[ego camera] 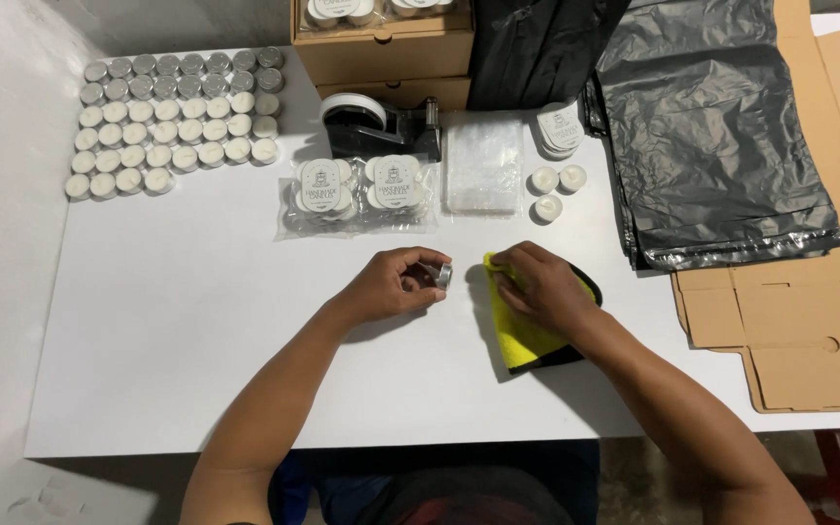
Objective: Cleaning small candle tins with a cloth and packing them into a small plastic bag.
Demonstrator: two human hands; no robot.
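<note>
Gripping a small metal tealight cup [442, 275] on its side, pinched in the closed fingers of the left hand [396, 284] just above the white table [167, 321]. Pressing a yellow cleaning cloth [522, 335] with a black edge flat to the table under the right hand [542, 284], fingers curled down on the fabric and clasping nothing else; cup and cloth sitting just beside each other, barely apart.

Standing in neat rows at the far left corner, a block of tealights [172, 122]: white wax filling the near rows, the back rows looking grey, possibly empty cups, though too small to tell. Lying ahead of the hands, two clear plastic packs [357, 192] of tealights, each showing round white labels with dark print. Resting beside them, a stack of clear plastic bags [483, 163], then three loose tealights [556, 190] and a small pile of round white labels [561, 128]. Sitting behind the packs, a black tape dispenser [381, 126]. Holding more labelled packs at the far edge, an open brown cardboard box [381, 44]. Spreading at the right, dark grey plastic bags [721, 146] over flat unfolded cardboard [799, 331].
</note>
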